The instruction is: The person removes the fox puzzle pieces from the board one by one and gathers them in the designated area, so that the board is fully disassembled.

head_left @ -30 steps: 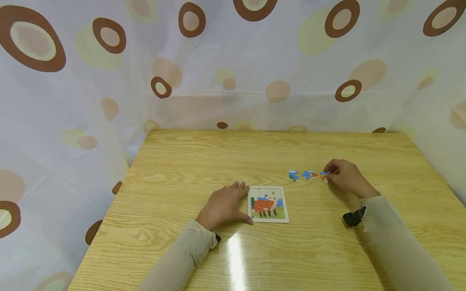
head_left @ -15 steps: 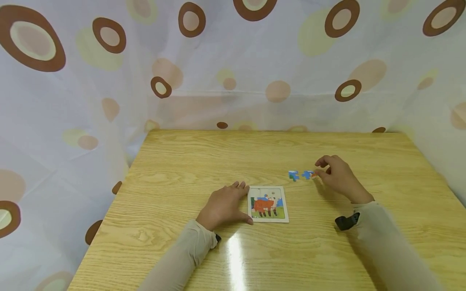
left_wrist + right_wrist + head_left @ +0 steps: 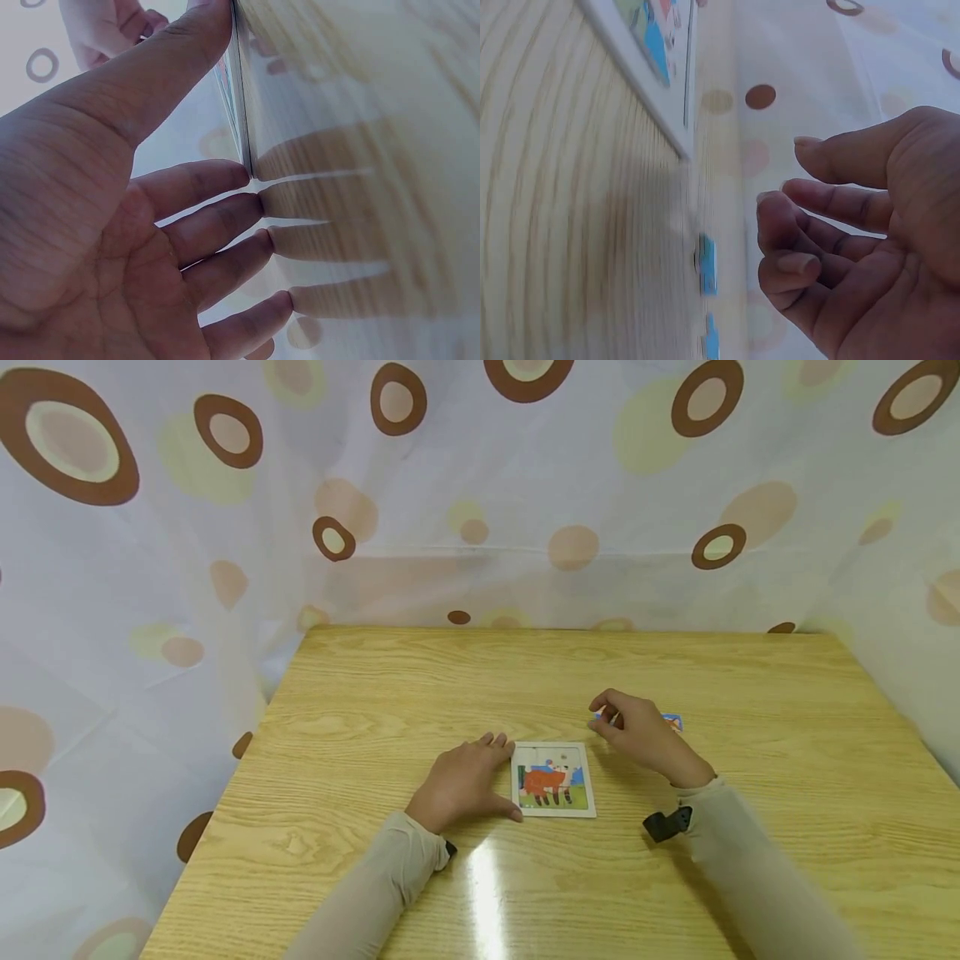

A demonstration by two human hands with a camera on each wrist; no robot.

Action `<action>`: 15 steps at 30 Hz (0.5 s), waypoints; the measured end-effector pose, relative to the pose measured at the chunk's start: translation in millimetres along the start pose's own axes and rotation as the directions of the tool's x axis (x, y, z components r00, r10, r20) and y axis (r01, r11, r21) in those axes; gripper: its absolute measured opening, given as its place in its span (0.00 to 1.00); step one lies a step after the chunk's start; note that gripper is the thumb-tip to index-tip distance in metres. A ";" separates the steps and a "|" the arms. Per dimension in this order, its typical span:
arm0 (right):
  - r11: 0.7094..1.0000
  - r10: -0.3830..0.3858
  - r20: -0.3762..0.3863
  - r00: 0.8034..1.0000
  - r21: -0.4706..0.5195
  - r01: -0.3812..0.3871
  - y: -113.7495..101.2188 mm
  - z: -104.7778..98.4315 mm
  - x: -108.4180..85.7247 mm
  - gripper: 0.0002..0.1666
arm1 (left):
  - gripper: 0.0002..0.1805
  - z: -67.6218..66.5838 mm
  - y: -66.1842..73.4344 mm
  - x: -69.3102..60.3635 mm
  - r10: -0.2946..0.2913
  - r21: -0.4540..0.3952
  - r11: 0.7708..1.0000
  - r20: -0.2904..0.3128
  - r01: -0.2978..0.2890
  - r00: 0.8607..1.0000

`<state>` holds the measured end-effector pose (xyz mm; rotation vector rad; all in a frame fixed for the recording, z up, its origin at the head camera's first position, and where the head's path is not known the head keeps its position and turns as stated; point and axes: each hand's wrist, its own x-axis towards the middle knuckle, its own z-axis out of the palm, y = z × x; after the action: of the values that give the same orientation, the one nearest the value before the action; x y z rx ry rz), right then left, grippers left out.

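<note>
A small square jigsaw board (image 3: 542, 756) with a pale rim and an orange animal picture lies flat on the wooden table. My left hand (image 3: 461, 785) rests along its left side, thumb near the lower corner and fingertips at the upper corner. In the left wrist view, the left fingers (image 3: 225, 225) are fairly straight, their tips at the table. My right hand (image 3: 645, 735) hovers just right of the board's far corner, over loose jigsaw pieces (image 3: 675, 721) that it partly covers. Seen from the right wrist, its thumb and fingers are loosely bent with nothing between them, and blue pieces (image 3: 708, 266) lie beyond.
The wooden table (image 3: 360, 693) extends around both hands. A white curtain (image 3: 510, 502) with brown and beige circles hangs behind and at the sides. A bright light reflection (image 3: 486, 893) lies on the near part of the tabletop.
My right hand has moved left along the row of jigsaw pieces, from the rightmost piece to the leftmost, uncovering the right one. The left hand and the board have stayed in place.
</note>
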<state>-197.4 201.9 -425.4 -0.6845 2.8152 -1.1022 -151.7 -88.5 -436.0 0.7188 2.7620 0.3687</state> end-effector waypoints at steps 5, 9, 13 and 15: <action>0.999 -0.031 0.023 0.999 0.024 0.030 -12.6 15.0 7.4 0.13 | 0.56 -0.7 -0.3 1.0 -0.001 -0.012 1.000 -0.006 0.001 1.000; 0.998 -0.044 0.068 0.997 0.047 0.041 -24.9 27.6 12.8 0.13 | 0.56 -0.6 -1.0 1.9 -0.007 -0.006 1.000 -0.017 0.007 1.000; 0.993 -0.056 0.129 0.990 0.108 0.042 -36.9 41.6 16.6 0.13 | 0.56 -0.5 -0.7 2.2 -0.008 -0.001 1.000 -0.024 0.008 1.000; 0.991 -0.066 0.157 0.985 0.129 0.046 -40.4 50.2 17.4 0.13 | 0.56 0.0 -0.4 1.9 -0.007 0.006 1.000 -0.026 0.007 1.000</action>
<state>-187.7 136.5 -434.3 -0.8063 2.5823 -1.1638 -153.5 -87.8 -436.4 0.7110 2.7901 0.3710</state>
